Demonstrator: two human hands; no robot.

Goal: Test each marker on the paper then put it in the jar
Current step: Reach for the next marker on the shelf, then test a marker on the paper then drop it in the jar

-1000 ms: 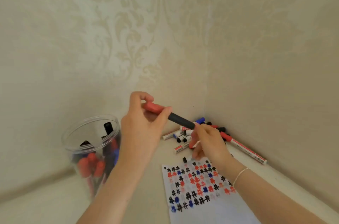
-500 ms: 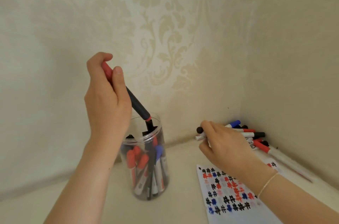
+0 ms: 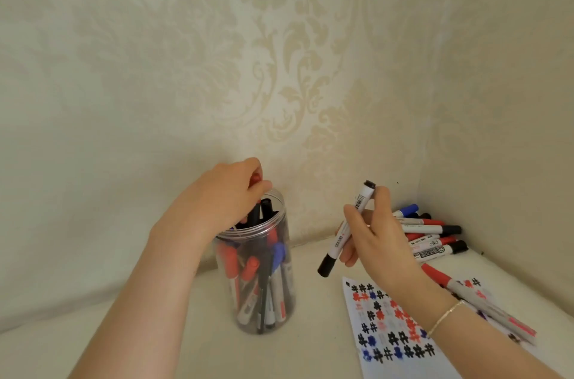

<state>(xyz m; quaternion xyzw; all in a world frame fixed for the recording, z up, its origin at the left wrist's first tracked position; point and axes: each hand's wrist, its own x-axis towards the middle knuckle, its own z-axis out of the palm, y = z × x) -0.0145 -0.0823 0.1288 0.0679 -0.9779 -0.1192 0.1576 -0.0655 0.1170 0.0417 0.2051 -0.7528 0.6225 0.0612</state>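
A clear plastic jar (image 3: 281, 301) stands left of centre with several red, blue and black markers in it. My left hand (image 3: 223, 195) hovers over its mouth and pinches the red end of a slim black-and-red marker (image 3: 256, 211), whose lower part is down inside the jar. My right hand (image 3: 372, 235) holds a white marker with a black cap (image 3: 337, 246) in the air, cap pointing down and left, above the paper (image 3: 382, 326). The paper carries rows of black, red and blue hash marks.
A pile of several loose markers (image 3: 431, 235) lies in the corner at the right wall. A long red-and-grey marker (image 3: 484, 304) rests across the paper's right side. Patterned walls close off the back and right of the cream surface (image 3: 174, 347).
My left hand has lowered the black-and-red marker into the jar. My right hand has lifted a white black-capped marker from the pile and holds it raised.
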